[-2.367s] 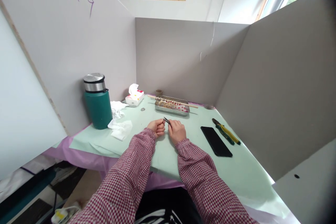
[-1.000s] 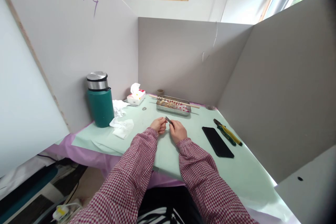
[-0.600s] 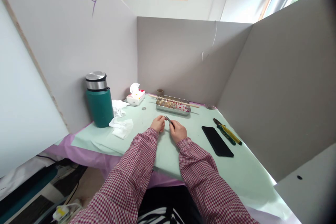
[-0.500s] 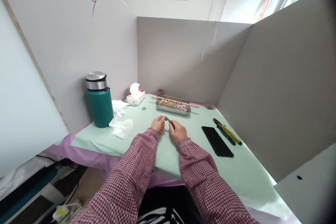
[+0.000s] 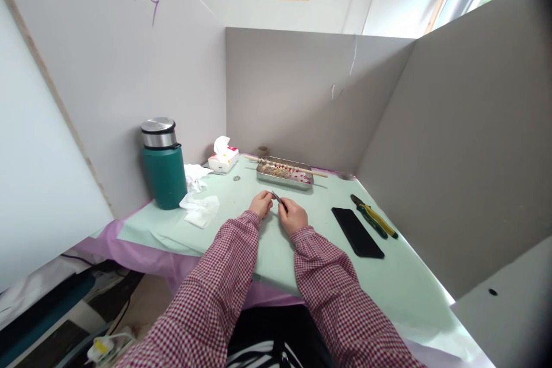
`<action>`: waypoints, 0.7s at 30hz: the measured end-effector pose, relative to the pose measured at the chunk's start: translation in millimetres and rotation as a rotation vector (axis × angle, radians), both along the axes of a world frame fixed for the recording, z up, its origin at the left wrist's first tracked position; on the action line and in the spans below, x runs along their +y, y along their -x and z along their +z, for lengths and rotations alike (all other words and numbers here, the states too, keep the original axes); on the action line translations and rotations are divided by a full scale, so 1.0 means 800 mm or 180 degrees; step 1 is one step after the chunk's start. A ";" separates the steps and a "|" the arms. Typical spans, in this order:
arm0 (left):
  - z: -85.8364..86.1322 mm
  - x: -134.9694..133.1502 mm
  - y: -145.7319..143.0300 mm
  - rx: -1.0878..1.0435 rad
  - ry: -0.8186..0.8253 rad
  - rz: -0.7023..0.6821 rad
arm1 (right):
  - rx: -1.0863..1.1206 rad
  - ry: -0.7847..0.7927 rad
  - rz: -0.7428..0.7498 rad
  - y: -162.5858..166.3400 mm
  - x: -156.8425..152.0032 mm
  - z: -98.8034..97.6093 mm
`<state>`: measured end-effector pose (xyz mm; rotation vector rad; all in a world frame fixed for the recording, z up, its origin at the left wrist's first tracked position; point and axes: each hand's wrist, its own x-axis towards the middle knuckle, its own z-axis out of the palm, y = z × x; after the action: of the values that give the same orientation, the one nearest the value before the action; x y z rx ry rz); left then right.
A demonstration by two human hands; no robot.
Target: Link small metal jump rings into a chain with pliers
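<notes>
Flask (image 5: 164, 175) placed left on surface (image 5: 276, 253); tissues (image 5: 202, 211) strewn just right of it, tissue box (image 5: 223, 160) set farther back. Tray (image 5: 280, 182) set far middle, beads (image 5: 280, 173) contained in it, stick (image 5: 319, 173) laid across. Tool (image 5: 278, 198) held in right hand (image 5: 294, 217), left hand (image 5: 261, 204) placed at its tip, both near of tray. Phone (image 5: 357, 233) laid right, pliers (image 5: 374, 217) right of that.

A slim hand tool (image 5: 278, 199), dark with a greyish tip, is held slanted over the tabletop (image 5: 276, 259), between its near and far edges, tip toward the far left, rear end hidden in the grip.
</notes>
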<state>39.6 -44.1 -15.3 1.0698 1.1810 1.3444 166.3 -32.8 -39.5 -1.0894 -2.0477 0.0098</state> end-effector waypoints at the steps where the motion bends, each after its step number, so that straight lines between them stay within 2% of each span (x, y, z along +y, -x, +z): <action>1: 0.000 0.000 0.000 0.0018 0.0009 0.0014 | -0.0014 0.0001 -0.0015 0.000 0.000 0.000; 10: -0.013 0.011 0.004 0.0905 -0.0344 0.0544 | -0.0288 -0.0073 -0.0261 0.001 -0.002 0.000; 21: -0.013 0.011 0.004 0.1139 -0.0454 0.0681 | -0.0318 -0.0092 -0.0265 -0.001 -0.002 0.001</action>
<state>36.2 -35.5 -25.5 1.3573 1.5139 1.4568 166.8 -34.4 -39.0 -1.1771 -2.0823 -0.1183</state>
